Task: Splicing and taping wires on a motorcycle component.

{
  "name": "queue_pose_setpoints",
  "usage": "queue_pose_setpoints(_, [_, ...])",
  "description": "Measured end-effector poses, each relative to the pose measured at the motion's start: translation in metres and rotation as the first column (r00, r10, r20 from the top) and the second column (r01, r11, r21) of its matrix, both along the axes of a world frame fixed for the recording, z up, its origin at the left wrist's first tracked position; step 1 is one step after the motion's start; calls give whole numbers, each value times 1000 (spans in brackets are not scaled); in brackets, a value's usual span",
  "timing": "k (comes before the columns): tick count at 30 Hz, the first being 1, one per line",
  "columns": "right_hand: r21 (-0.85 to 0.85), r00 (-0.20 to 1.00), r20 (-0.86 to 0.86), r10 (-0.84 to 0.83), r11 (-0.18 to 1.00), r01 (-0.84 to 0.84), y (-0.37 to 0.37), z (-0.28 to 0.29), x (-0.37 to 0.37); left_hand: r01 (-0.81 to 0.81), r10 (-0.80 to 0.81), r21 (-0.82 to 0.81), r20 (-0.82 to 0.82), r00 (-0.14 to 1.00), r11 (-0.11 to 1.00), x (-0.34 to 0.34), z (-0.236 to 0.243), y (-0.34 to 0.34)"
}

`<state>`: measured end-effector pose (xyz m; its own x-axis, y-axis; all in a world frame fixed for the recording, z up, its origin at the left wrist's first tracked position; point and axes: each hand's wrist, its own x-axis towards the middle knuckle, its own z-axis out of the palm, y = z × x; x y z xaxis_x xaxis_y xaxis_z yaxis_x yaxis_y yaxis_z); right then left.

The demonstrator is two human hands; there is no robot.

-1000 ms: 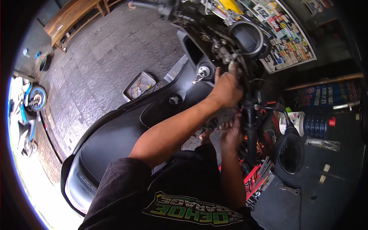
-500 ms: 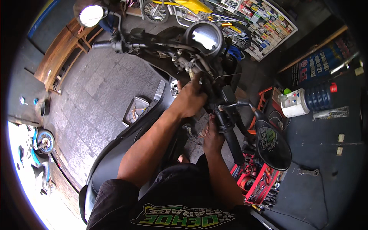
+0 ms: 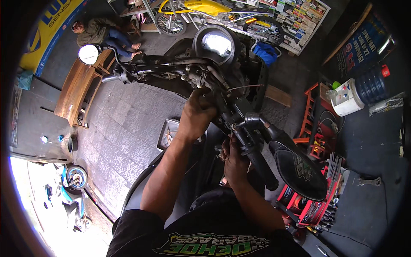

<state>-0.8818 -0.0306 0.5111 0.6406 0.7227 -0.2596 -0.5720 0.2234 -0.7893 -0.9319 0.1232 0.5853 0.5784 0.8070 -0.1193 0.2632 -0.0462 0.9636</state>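
Observation:
A motorcycle handlebar (image 3: 160, 68) stretches across the view, with a round instrument gauge (image 3: 216, 45) in front of its middle. My left hand (image 3: 196, 115) is closed at the inner side of the bar's centre, fingers bent in among cables and fittings. What it pinches is hidden. Lower and to the right, my right hand (image 3: 236, 165) is closed just below the right switch and lever parts, beside the black rubber grip (image 3: 262, 169). I cannot make out what its fingers hold. A thin wire (image 3: 248, 87) sticks out to the right of the bar.
The right mirror (image 3: 299, 171) juts out beside a red toolbox (image 3: 308, 201) full of tools. A metal tray (image 3: 168, 133) lies on the floor at left. Someone (image 3: 100, 34) sits by the wooden bench (image 3: 73, 94). A yellow motorcycle (image 3: 209, 7) stands ahead.
The view has shifted, bringing more of the seated person into sight. My left hand's fingers, earlier reaching up to a small light-coloured fitting, are now curled in at the bar. My right hand stays below it.

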Motion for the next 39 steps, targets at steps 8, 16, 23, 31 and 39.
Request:
queue_pose_setpoints(8, [-254, 849, 524, -65, 940, 229, 4, -74, 9, -143, 120, 84, 235, 965, 986, 6, -27, -14])
queue_pose_setpoints(16, [-77, 583, 808, -87, 965, 250, -2, -15, -12, -142, 63, 377, 214, 975, 916, -6, -41, -11])
queue_pose_setpoints(23, [-209, 523, 852, -2, 915, 344, -6, -24, -2, -54, 3, 464, 109, 994, 884, -8, -47, -8])
queue_pose_setpoints(31, [-84, 465, 880, -94, 934, 348, 6, -24, -6, 62, -59, 538, -23, 998, 841, -7, -50, 6])
queue_pose_setpoints(39, [-196, 724, 683, -94, 932, 306, 17, -11, -5, 94, -45, 506, -109, 993, 857, 4, -49, 5])
